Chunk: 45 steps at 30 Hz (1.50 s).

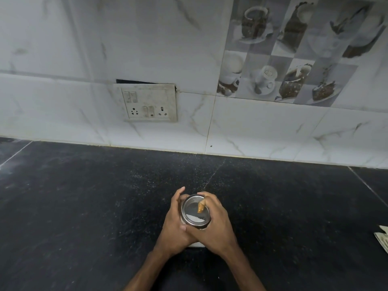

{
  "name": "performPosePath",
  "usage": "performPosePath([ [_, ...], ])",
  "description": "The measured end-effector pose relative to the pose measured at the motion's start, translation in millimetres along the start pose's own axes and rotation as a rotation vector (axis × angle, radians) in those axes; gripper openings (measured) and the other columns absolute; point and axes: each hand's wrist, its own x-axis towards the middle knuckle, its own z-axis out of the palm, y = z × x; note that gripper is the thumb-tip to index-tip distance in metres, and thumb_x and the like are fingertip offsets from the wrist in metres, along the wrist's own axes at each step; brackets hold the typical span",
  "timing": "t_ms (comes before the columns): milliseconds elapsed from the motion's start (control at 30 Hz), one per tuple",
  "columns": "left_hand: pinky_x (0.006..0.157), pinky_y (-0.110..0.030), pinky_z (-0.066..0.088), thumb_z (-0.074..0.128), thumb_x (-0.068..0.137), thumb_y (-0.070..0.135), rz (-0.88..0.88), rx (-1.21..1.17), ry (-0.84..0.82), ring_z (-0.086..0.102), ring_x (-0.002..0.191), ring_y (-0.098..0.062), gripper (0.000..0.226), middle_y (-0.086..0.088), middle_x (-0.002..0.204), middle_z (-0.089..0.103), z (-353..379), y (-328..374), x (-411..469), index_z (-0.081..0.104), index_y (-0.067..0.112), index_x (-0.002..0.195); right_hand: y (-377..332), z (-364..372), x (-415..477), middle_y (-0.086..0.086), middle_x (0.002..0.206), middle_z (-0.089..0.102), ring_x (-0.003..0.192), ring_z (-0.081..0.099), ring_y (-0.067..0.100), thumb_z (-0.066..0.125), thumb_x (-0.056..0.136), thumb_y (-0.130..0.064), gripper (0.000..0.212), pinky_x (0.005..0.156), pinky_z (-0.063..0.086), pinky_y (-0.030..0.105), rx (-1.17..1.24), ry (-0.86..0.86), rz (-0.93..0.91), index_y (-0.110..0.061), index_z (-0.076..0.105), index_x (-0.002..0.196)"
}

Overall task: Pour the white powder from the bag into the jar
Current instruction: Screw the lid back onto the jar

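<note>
In the head view, a steel jar (192, 207) stands open-mouthed on the black stone counter (84, 206), at about 6 o'clock in the frame, with a small heap of white powder (195, 218) on its bottom. The left hand (174, 223) grips the jar from its 9 o'clock side, fingers close together and curled round the wall. The right hand (218, 225) grips it from 3 to 5 o'clock, also curled, and the two hands meet at the jar's near side. A brown tip shows just inside the rim at 1 o'clock; I cannot tell whether it is a fingertip or a reflection. A pale folded thing (383, 238) lies at the frame's 4 o'clock edge, too cropped to identify. On the marble-look wall (273, 127), a switch plate (150, 102) sits at 11 o'clock from the jar.
</note>
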Motion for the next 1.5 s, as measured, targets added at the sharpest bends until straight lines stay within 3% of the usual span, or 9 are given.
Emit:
performPosePath([
  [333,0.102,-0.026,0.047,0.098,0.051,0.031,-0.002,0.014,0.062,0.061,0.121,-0.014,0.122,0.015,0.13,0.057,4.0,-4.9,-2.6,0.021,0.05,0.143,-1.4,-14.1,-2.5,-0.014,0.139,0.052,0.131,0.046,0.001,0.077,0.069,-0.037,0.039,0.104,0.045,0.031,-0.096,-0.101,0.014,-0.031,0.053,0.099],
  [467,0.102,-0.023,0.047,0.098,0.051,0.028,-0.002,0.005,0.068,0.06,0.122,-0.01,0.12,0.023,0.131,0.055,5.1,-5.4,-1.4,0.022,0.058,0.139,-13.5,-16.8,-4.2,-0.015,0.126,0.053,0.12,0.048,0.006,0.072,0.068,-0.061,0.055,0.1,0.043,0.027,-0.351,-0.065,0.03,-0.029,0.052,0.108],
  [533,0.104,-0.028,0.047,0.098,0.049,0.034,-0.015,-0.002,0.064,0.06,0.122,-0.011,0.119,0.025,0.13,0.054,5.4,-4.6,-1.0,0.025,0.057,0.139,-17.2,-22.1,-2.7,-0.012,0.141,0.047,0.136,0.038,0.011,0.068,0.064,-0.07,0.067,0.109,0.038,0.03,-0.394,-0.107,0.051,-0.033,0.05,0.117],
  [633,0.104,-0.036,0.048,0.098,0.046,0.044,-0.045,-0.021,0.061,0.06,0.123,-0.01,0.119,0.02,0.131,0.058,5.2,-3.4,-0.7,0.028,0.044,0.143,-22.1,-33.2,6.7,-0.012,0.161,0.029,0.15,0.021,0.009,0.07,0.073,-0.049,0.073,0.117,0.028,0.03,-0.349,-0.25,0.081,-0.041,0.04,0.14],
  [800,0.098,-0.019,0.049,0.098,0.046,0.039,-0.056,-0.008,0.06,0.059,0.121,-0.003,0.116,0.026,0.13,0.056,5.9,-4.1,-1.8,0.03,0.048,0.14,-35.9,-29.9,18.6,-0.015,0.119,0.05,0.11,0.051,0.008,0.074,0.069,-0.063,0.066,0.088,0.047,0.028,-0.408,-0.191,0.129,-0.038,0.046,0.122],
  [1000,0.104,-0.027,0.046,0.096,0.049,0.049,-0.051,-0.022,0.061,0.056,0.127,-0.007,0.113,0.019,0.138,0.054,6.6,0.2,-0.3,0.034,0.037,0.142,-33.4,-29.7,15.3,-0.011,0.16,0.028,0.145,0.029,0.014,0.073,0.076,-0.043,0.093,0.113,0.031,0.03,-0.408,-0.368,0.067,-0.038,0.022,0.153],
  [1200,0.099,-0.012,0.045,0.097,0.049,0.041,-0.063,-0.005,0.058,0.055,0.126,-0.003,0.112,0.015,0.137,0.055,5.4,-1.7,-2.1,0.031,0.046,0.14,-34.8,-19.3,15.2,-0.01,0.137,0.039,0.125,0.04,0.011,0.071,0.069,-0.067,0.093,0.1,0.045,0.029,-0.484,-0.185,0.141,-0.037,0.031,0.147],
  [1367,0.103,-0.019,0.045,0.095,0.05,0.049,-0.056,-0.008,0.073,0.054,0.128,-0.003,0.11,0.018,0.139,0.053,6.7,2.9,-0.2,0.036,0.033,0.142,-31.6,-23.5,14.1,-0.015,0.157,0.034,0.144,0.033,0.011,0.07,0.077,-0.043,0.086,0.107,0.03,0.022,-0.379,-0.25,0.06,-0.043,0.026,0.151],
  [1500,0.1,-0.014,0.045,0.096,0.05,0.038,-0.057,0.022,0.068,0.054,0.126,-0.003,0.11,0.015,0.137,0.054,6.3,-0.4,-1.4,0.032,0.044,0.139,-35.4,-16.9,11.6,-0.014,0.138,0.043,0.126,0.043,0.008,0.069,0.071,-0.07,0.089,0.098,0.044,0.027,-0.44,-0.101,0.146,-0.037,0.036,0.146],
])
